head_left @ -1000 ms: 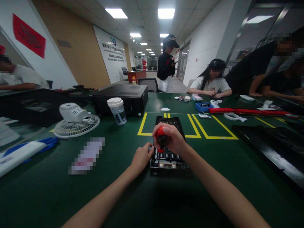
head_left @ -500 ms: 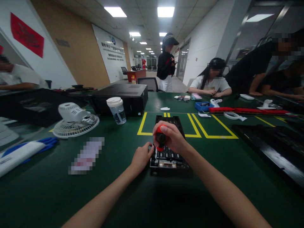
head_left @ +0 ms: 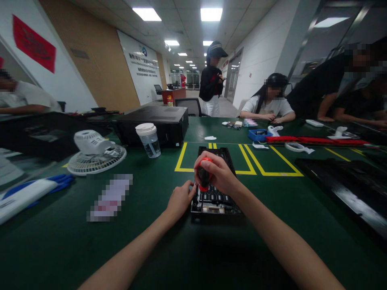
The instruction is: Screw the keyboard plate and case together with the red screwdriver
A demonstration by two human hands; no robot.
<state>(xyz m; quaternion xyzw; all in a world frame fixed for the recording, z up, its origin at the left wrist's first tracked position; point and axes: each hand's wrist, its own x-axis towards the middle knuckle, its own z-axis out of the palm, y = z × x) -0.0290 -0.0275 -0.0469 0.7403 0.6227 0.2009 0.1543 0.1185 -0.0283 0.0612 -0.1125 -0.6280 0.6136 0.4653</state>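
In my right hand [head_left: 220,172] is a screwdriver [head_left: 204,176] with a red and black handle, fingers wrapped round its top. It stands nearly upright over a black electronic unit [head_left: 215,197], its tip hard to make out. That unit lies flat on the green table, its inside showing rows of dark parts and a pale strip near the front. My left hand [head_left: 181,197] is at the unit's left edge, thumb and fingers closed on the rim. Part of the unit is hidden behind my right hand.
A lidded plastic cup [head_left: 149,141] and a white fan [head_left: 95,153] stand left, before a black case [head_left: 154,123]. Blue gloves [head_left: 62,181] lie far left. Yellow tape [head_left: 211,171] marks the table. A dark panel [head_left: 347,193] lies right; a blue tray [head_left: 258,135] sits beyond. Other people are around.
The screwdriver handle and my right hand have shifted very slightly, with the handle tilting a little. My left hand and the black unit stay in place.
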